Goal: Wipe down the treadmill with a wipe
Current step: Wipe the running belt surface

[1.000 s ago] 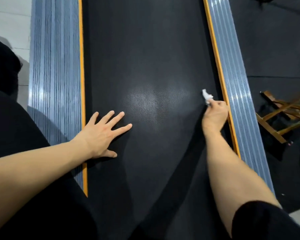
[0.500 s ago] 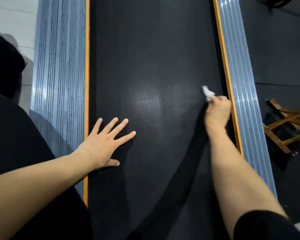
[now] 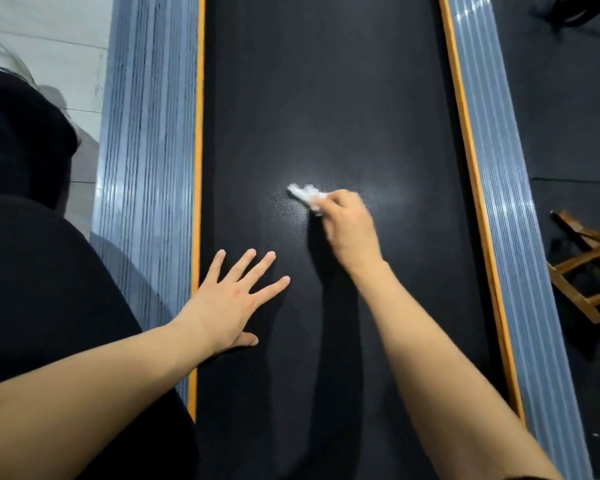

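While pressed flat, fingers spread, on black textured treadmill belt (image 3: pixel 326 98) beside orange edge strip (image 3: pixel 197 202): left hand (image 3: pixel 234 303); right hand (image 3: pixel 349 225) pinching crumpled white wipe (image 3: pixel 307 195) mid-belt

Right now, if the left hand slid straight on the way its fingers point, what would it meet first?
Probably the right hand holding the wipe. The left hand lies flat on the treadmill belt, fingers aimed forward and right; only bare belt lies between, though the exact line is uncertain.

place: gym | evidence: treadmill (image 3: pixel 326 98), dark rubber floor mats (image 3: pixel 568 116)
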The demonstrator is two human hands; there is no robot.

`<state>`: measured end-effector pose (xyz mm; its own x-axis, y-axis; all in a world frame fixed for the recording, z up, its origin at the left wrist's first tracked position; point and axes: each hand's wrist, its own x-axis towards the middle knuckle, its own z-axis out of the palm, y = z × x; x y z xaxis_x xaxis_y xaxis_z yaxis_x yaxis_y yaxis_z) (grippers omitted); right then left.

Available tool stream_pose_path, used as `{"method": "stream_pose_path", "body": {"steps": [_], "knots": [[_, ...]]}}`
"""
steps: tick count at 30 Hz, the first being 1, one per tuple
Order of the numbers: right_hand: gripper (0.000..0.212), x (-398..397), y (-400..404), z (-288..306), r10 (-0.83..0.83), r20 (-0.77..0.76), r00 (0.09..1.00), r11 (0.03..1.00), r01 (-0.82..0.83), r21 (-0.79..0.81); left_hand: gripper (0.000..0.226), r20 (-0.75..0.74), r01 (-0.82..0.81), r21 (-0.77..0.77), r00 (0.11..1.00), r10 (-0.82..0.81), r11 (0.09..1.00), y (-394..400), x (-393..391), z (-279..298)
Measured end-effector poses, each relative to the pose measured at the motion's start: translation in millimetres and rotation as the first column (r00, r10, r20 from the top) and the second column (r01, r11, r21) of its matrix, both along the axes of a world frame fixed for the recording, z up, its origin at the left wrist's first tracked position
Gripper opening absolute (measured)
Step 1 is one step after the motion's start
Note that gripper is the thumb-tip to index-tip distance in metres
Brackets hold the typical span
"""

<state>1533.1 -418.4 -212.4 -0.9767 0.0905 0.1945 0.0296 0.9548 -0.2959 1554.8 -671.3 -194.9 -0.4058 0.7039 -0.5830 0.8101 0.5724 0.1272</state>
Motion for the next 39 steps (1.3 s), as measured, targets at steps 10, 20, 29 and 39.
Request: {"method": "stream_pose_path", "body": {"steps": [10,20,29,39], "knots": [[0.021,-34.7,-72.4,9.5,-0.271,0.160,0.949,0.963,0.265,0.058,0.106,-0.016,0.010,-0.006,1.000,-0.010,1.000,-1.9,-0.3,5.6],[0.043,-28.7,-33.9,3.4,-0.062,-0.018,0.998,0.998,0.062,0.013,0.098,-0.007,0.016,0.067,1.000,-0.015,0.998,-7.3,0.8,3.9],[0.013,-24.7,-90.1,-0.3,-0.163,0.088,0.983,0.987,0.163,0.007,0.095,-0.007,0.020,0.061,1.000,-0.020,0.998,-6.7,0.5,3.9],[0.041,34.9,72.3,-11.3,-0.380,-0.085,0.921,0.916,0.387,0.103,0.089,-0.004,0.056,0.036,0.998,-0.056,0.998,-6.7,-1.8,12.1]]}}
